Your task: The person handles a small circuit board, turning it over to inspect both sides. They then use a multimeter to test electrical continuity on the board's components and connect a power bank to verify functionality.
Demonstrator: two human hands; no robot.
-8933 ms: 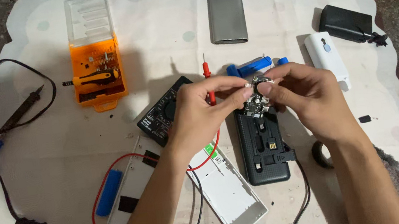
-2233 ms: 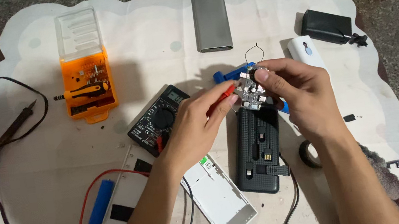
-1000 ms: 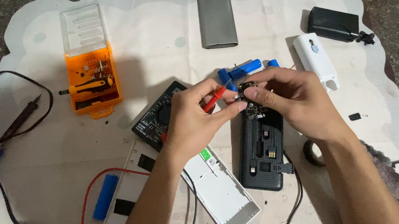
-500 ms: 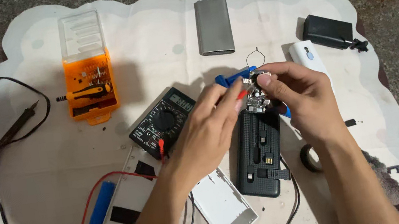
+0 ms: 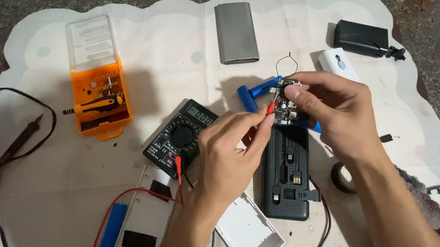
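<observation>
Right hand [image 5: 339, 115] pinches small circuit board [image 5: 285, 104], raised above black power bank [image 5: 287, 174] | left hand [image 5: 230, 153] grips red probe [image 5: 270, 108], tip at board | multimeter [image 5: 181, 137] just left on white surface [image 5: 57, 186] | orange screwdriver kit [image 5: 100, 103] well apart

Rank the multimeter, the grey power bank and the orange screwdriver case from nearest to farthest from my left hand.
From the left hand:
1. Multimeter, just to its left.
2. Grey power bank, at the mat's top edge.
3. Orange screwdriver case, far upper left.
</observation>
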